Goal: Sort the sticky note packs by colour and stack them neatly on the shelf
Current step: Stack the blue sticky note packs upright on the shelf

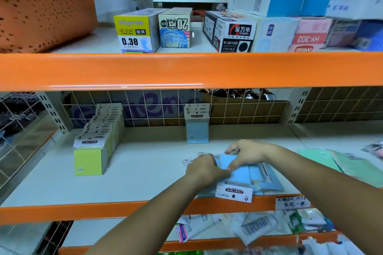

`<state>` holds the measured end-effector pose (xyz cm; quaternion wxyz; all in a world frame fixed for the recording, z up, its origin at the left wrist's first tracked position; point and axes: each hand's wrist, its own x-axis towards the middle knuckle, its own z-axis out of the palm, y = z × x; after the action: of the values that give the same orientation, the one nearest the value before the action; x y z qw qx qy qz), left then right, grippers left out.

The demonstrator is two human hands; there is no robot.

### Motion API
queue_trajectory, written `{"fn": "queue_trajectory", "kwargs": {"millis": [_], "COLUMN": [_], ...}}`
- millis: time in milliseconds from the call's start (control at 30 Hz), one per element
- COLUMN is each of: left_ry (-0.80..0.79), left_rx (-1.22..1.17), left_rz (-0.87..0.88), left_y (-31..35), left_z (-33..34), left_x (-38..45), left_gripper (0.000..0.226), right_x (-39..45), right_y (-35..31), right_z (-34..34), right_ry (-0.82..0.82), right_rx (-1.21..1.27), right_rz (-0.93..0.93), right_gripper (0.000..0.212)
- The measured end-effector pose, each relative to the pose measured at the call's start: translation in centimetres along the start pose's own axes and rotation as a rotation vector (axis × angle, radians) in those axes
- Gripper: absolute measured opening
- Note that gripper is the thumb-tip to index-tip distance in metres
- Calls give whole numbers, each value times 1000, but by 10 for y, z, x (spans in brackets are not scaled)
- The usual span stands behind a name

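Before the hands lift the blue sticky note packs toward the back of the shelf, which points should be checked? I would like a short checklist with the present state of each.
1. Both hands on the blue packs: ok; left hand and right hand rest on the pile.
2. Pile squared up: not ok; the packs lie fanned and askew.
3. Pile fully on the shelf: not ok; one pack's header overhangs the orange front edge.
4. Blue destination exists: ok; an upright blue pack stands at the back.
5. Yellow-green row apart from the blue: ok.
6. Firm grip of the fingers: cannot tell.
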<state>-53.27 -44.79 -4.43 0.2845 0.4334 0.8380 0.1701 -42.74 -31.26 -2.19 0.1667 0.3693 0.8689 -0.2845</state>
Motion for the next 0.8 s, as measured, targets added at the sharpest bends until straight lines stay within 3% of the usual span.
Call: {"fn": "queue_trajectory", "kwargs": {"millis": [67, 100, 167, 433, 567, 667, 800], "left_ry": [-18, -15, 14, 93, -6, -131, -118], "left_rx": [50, 72, 108, 56, -141, -538, -729], "left_rz": [-18, -26, -39, -78, -87, -106, -74], "left_y": [5, 7, 12, 15, 11, 6, -1], "left_z": [6, 9, 13, 19, 9, 0, -17], "left_x": [-1, -2, -2, -3, -3, -3, 0], "left_gripper": [60, 64, 64, 55, 36, 17, 23], "right_x": [1, 2, 0, 1, -3, -6, -4], "right_y": [-1, -1, -3, -10, -13, -16, -21], "right_z": [2, 2, 3, -4, -19, -29, -39], "right_ry": [-14, -23, -30, 6, -89, -214, -173], "right_rx": [-19, -10, 1, 74, 206, 367, 461], "right_rz": [-29, -32, -53, -91, -43, -19, -46], "right_gripper": [86, 76, 52, 26, 6, 8, 16]}}
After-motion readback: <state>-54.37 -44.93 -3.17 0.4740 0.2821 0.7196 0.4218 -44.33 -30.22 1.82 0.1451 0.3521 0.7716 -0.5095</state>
